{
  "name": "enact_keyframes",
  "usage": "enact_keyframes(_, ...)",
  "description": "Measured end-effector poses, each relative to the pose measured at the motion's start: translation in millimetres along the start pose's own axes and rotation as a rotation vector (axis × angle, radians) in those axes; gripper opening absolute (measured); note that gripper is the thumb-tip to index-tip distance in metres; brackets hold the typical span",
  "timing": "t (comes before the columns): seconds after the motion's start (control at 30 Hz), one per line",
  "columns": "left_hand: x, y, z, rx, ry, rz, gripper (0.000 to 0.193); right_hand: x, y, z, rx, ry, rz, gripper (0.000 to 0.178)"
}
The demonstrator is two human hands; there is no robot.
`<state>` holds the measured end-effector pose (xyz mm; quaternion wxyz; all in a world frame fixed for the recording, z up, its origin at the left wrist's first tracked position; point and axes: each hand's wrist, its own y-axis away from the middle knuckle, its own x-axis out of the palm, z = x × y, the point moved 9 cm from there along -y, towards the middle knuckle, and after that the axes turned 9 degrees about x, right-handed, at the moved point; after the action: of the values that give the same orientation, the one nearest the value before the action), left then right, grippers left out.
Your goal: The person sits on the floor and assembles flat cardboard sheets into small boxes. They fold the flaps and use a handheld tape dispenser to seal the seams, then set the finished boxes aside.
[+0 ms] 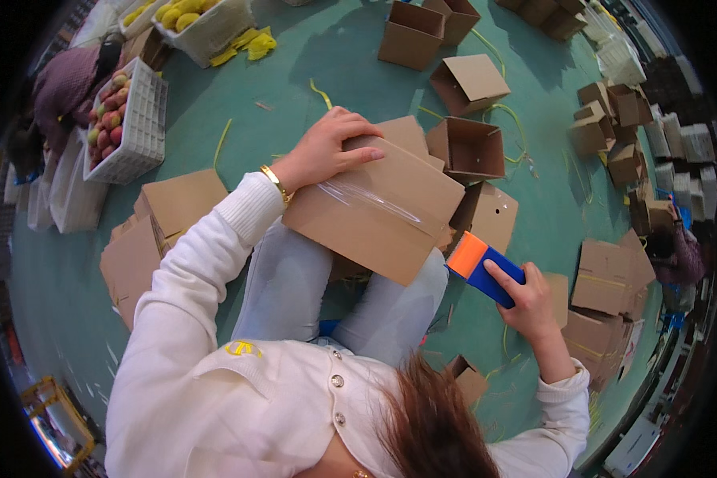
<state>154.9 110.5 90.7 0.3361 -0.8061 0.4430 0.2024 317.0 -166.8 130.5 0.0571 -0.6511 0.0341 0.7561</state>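
Observation:
A brown cardboard box (374,211) rests on my lap, with a strip of shiny clear tape along its upper face. My left hand (333,147) grips its far left edge, thumb lying on top and fingers bent over the side. To the right of the box, my right hand (526,303) is wrapped around a blue and orange tape dispenser (486,269). The dispenser's orange end points at the box's right corner, close to it. I cannot tell whether the two touch.
Open cardboard boxes (466,149) stand on the green floor ahead, among yellow straps (514,119). Flattened cardboard (179,211) lies at left, more (601,279) at right. A white crate (147,111) of apples stands far left, near a person (72,88); another person (685,251) is far right.

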Motion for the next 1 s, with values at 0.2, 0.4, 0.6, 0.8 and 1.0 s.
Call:
enact_keyframes(0.2,-5.7,2.6,5.3,-0.038,0.011,-0.007,0.03,8.3,39.0,-31.0,0.076,0.151,0.067,0.071)
enact_keyframes(0.4,-7.9,1.8,2.5,-0.025,-0.006,-0.017,0.028,44.2,-9.8,-13.9,0.121,0.279,0.246,0.064)
enact_keyframes(0.6,-9.8,3.6,13.0,-0.033,-0.026,-0.085,0.026,118.3,-97.6,46.5,0.022,0.386,0.501,0.025)
enact_keyframes(0.8,-8.3,0.6,10.8,0.015,-0.057,-0.127,0.025,107.9,-101.7,46.9,0.129,0.413,0.565,0.021)
enact_keyframes(1.0,-10.3,-5.3,20.0,0.002,-0.011,-0.093,0.022,107.8,-111.0,45.4,0.16,0.455,0.491,0.02)
